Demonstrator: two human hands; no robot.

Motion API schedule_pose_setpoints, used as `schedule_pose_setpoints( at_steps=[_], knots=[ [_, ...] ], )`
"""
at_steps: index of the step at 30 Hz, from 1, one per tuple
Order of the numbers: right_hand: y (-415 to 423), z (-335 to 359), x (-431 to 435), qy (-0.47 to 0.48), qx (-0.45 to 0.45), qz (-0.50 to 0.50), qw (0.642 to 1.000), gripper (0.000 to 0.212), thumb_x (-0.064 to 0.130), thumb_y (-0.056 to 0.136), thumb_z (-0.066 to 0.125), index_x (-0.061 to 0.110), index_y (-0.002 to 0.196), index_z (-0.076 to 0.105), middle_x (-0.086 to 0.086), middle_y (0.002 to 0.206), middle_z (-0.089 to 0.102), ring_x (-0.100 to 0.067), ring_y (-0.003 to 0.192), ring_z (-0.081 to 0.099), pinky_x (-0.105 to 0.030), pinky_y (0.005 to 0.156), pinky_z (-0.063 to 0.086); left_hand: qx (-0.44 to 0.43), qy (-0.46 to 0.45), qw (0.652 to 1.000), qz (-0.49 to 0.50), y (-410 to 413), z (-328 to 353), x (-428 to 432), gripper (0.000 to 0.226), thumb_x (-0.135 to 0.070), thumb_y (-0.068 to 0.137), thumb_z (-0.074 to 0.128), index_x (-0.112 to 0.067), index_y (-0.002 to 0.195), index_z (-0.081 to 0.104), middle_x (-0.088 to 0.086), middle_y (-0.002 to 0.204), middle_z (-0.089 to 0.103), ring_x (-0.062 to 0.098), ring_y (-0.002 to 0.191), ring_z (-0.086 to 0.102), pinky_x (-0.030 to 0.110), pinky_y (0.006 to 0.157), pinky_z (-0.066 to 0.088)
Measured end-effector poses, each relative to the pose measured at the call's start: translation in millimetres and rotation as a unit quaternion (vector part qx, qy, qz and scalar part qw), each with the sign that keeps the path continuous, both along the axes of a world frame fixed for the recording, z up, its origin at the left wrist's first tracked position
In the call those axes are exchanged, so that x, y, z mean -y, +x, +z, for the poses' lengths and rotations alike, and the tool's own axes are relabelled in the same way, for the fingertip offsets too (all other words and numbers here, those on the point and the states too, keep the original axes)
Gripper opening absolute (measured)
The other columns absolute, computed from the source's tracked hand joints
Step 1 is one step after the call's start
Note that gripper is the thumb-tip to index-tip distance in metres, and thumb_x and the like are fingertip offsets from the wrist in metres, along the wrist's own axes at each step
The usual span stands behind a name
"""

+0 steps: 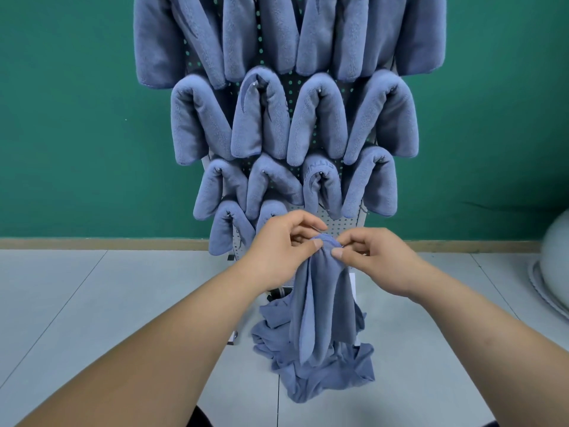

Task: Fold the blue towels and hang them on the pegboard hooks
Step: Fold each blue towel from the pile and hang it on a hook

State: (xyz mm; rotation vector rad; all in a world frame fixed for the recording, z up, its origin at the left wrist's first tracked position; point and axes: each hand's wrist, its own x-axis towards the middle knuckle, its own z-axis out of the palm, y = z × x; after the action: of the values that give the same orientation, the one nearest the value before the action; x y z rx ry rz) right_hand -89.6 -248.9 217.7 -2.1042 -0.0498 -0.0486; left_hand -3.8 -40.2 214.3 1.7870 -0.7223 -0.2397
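On the head feed I have both hands meeting in front of the lower pegboard (343, 224), and each grip is holding the same towel (320, 306): the left hand (277, 246) pinches its bunched top edge between thumb and curled fingers, and the right hand (374, 261) pinches that edge from the other side with thumb and forefinger, the two thumbs close together. The towel hangs straight down from the pinch in long loose folds, and its lower end reaches the pile (326, 377) of crumpled blue towels on the floor (107, 303) at the foot of the board; I cannot tell whether it touches the pile or only hangs in front of it. Above the hands the board is mostly covered by hung towels (317, 118), each folded into a thick band and draped over a hook so both ends drop down, in overlapping rows; the lowest row has two, at the left, just beside the left hand, with bare perforated board to their right. Small pale hook tips (320, 91) peek out at the top of some folds. Behind it all is a green wall (77, 118), and a pale rounded object (557, 272) sits at the right edge, cut off
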Motion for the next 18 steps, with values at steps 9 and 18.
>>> schedule_pose_setpoints(
  at_steps=[9,18],
  knots=[
    [3.0,-3.8,-0.7,-0.031,0.032,-0.004,0.999,0.015,0.021,0.095,0.078,0.027,0.082,0.074,0.007,0.066,0.066,-0.006,0.062,0.052,-0.022,0.063,0.041,0.037,0.061,0.997,-0.013,0.5,-5.6,1.8,0.025,-0.016,0.081,0.092,-0.012,0.1,0.076,-0.006,0.083,0.074,0.001,0.068,0.059,0.018,0.069,0.052],
    [1.9,-4.7,4.8,-0.094,0.049,0.004,0.994,0.01,0.037,0.093,0.08,0.032,0.085,0.075,0.004,0.073,0.072,-0.007,0.063,0.055,-0.031,0.065,0.048,0.051,0.097,0.994,-0.016,4.2,-3.8,-0.8,0.013,-0.023,0.085,0.089,-0.021,0.09,0.078,0.0,0.08,0.077,0.007,0.07,0.066,0.033,0.074,0.06]
  ],
)
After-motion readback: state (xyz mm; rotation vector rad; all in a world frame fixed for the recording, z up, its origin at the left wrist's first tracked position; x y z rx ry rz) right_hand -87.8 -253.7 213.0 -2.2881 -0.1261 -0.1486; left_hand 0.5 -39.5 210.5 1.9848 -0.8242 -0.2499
